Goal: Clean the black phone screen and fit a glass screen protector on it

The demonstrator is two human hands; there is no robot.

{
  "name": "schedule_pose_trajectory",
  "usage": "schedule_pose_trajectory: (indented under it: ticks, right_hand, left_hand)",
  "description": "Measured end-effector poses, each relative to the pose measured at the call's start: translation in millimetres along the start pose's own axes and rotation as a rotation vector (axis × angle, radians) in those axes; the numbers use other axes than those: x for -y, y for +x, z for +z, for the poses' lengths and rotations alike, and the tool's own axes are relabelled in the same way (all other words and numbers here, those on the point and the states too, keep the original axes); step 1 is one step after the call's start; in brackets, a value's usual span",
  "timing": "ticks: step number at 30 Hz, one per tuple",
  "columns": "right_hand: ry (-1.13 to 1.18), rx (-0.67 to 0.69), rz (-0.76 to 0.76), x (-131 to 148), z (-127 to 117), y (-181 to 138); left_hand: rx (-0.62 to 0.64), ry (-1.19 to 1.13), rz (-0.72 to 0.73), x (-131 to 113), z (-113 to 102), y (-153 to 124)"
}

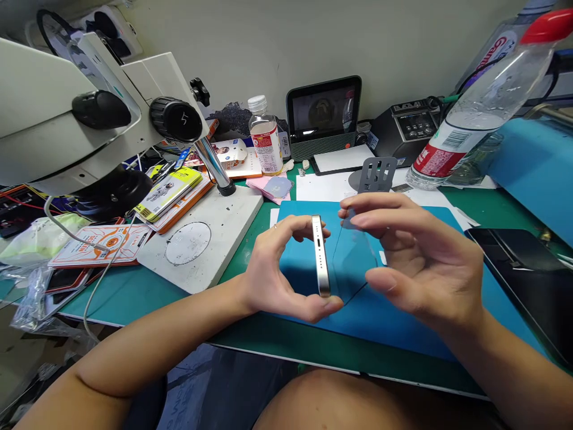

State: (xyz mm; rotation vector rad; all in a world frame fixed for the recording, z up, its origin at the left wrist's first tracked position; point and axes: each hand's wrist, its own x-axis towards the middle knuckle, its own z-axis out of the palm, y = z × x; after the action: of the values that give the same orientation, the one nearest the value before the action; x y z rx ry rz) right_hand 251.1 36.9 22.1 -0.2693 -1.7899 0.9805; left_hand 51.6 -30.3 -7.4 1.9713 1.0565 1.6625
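Left hand [273, 269] is pinching a phone [320, 257] between fingers, right hand [425, 263] a clear sheet [353, 254]; a microscope [107, 125] is crowding the table [290, 334] at left

The phone [320, 257] shows a silvery, faintly golden metal edge dotted with a row of dark holes, above a bright blue mat [358, 319] on a deep green bench [250, 333]. The microscope [45, 107] is off-white with black knobs [175, 119], and its white base [235, 224] is speckled with dark marks. Yellow colours one box [168, 194], orange line-work patterns a white box [96, 246], and the large clear bottle [483, 113] has a red cap and a red-and-white label.
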Motion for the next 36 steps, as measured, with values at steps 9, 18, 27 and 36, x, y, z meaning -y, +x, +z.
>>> schedule_pose_trajectory:
  ticks: [9,18,27,36]
  right_hand:
    - [-0.02,-0.374,0.078,-20.2,-9.9,12.3]
    - [-0.086,-0.323,0.345,-35.7,-34.2,25.2]
    - [-0.394,-0.07,0.61,-27.4,-82.2,15.4]
    - [-0.948,0.032,0.535,-18.5,-89.3,-27.0]
  left_hand:
    - [-0.054,-0.057,0.013,7.0,2.2,-5.8]
    - [-0.014,-0.204,-0.025,6.2,3.5,-11.7]
    - [0.188,-0.165,-0.194,0.3,-3.8,-2.6]
    - [0.233,0.134,-0.33,-21.0,-14.8,11.6]
